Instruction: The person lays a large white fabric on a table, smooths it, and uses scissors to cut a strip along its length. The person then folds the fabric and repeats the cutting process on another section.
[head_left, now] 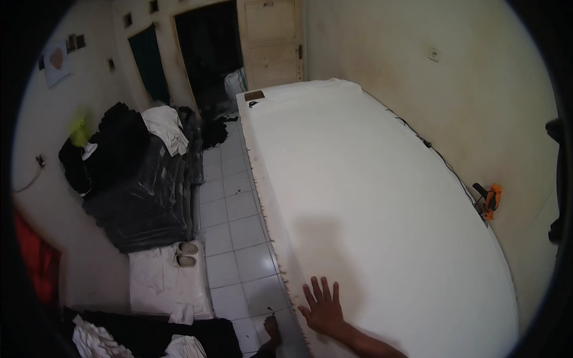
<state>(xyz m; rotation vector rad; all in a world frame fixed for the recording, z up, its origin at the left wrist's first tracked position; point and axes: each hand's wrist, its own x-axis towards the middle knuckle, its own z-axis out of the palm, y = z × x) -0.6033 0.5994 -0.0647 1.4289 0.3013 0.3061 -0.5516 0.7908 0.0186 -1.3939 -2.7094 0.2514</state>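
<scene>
My right hand (323, 311) lies palm down with its fingers spread on the white cloth (382, 197), near the left edge of a long table. Nothing is in its fingers, and the forearm reaches in from the lower edge. The cloth covers the table, and small ragged bits show along its left edge. My left hand is out of view. Close to the far left corner of the cloth are a pair of black-handled scissors (253, 104) and a brown rectangular patch (255, 95).
An orange and black power tool (492, 201) stands by the right wall, with a black cable (439, 153) running along the table's far edge. To the left, dark wrapped bundles (143, 191) flank a tiled aisle (236, 238). Slippers (186, 255) rest on a white stack. A bare foot (271, 326) is below.
</scene>
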